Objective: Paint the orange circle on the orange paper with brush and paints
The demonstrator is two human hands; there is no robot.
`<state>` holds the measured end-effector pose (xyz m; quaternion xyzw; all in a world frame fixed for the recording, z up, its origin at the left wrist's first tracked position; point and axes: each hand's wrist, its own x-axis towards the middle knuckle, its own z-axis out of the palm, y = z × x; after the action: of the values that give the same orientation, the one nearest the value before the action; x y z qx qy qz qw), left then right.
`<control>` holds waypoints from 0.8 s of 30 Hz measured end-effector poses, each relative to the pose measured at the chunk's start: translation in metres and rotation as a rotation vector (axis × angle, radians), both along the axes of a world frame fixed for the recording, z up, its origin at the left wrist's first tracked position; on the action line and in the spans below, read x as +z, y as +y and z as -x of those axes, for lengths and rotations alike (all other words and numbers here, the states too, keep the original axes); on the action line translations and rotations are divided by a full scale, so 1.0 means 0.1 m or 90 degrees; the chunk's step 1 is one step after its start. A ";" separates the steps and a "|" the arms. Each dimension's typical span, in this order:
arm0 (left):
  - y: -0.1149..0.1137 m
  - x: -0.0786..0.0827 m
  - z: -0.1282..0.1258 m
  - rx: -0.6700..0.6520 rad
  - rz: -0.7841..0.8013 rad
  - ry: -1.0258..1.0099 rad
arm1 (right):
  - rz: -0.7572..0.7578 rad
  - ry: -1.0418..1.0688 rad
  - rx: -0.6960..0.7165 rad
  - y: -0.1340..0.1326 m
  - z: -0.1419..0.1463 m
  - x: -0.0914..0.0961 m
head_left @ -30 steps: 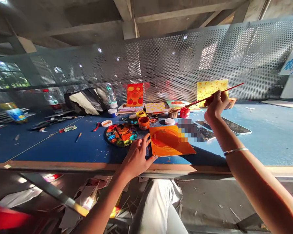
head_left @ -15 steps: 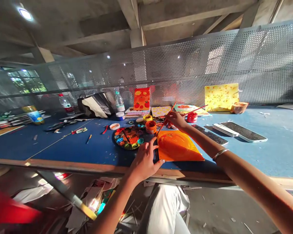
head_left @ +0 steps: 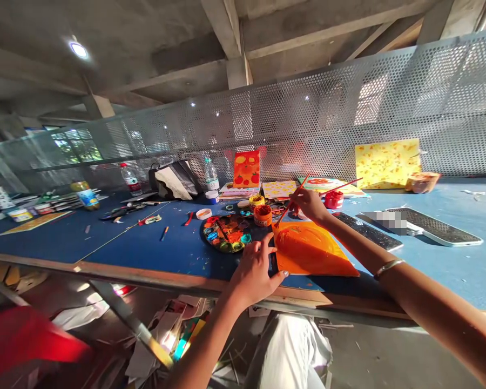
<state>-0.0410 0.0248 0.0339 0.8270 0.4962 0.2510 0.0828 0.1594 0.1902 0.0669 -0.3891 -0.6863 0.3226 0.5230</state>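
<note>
An orange painting (head_left: 316,256) with a rounded fruit shape lies flat at the table's front edge, partly shaded. My left hand (head_left: 256,270) is at its left side, thumb and fingers apart, fingertips touching the left and lower edges. In my right hand (head_left: 309,204) is a thin paintbrush (head_left: 284,215), pinched and slanting down, with its tip at the painting's upper left corner. An open jar of orange paint (head_left: 263,216) stands just beyond that corner. To the left, a round palette (head_left: 227,233) holds several smeared colours, with a dark brush lying across it.
Yellow (head_left: 256,202) and red paint jars (head_left: 333,200) stand behind, a brush resting by the red one. Phones (head_left: 433,227) lie right. Along the mesh partition (head_left: 291,124) are a tomato picture (head_left: 247,168), a yellow picture (head_left: 389,162), bottles (head_left: 211,175) and a bag (head_left: 176,181).
The view has turned slightly left, so the table things appear farther right. My right hand keeps the brush at the painting's upper left corner; my left hand stays at its edge.
</note>
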 end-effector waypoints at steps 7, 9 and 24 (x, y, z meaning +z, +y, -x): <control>-0.01 0.01 0.00 0.001 0.000 -0.002 | -0.007 -0.019 -0.015 -0.03 0.01 0.02; 0.00 0.01 0.00 0.001 0.002 -0.005 | -0.007 -0.010 -0.023 -0.04 0.01 0.02; 0.00 0.02 -0.01 0.001 0.010 -0.026 | -0.008 -0.002 -0.027 -0.03 0.05 0.00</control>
<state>-0.0404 0.0251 0.0357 0.8209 0.4967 0.2637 0.0991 0.1542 0.1870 0.0674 -0.4009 -0.6809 0.3064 0.5309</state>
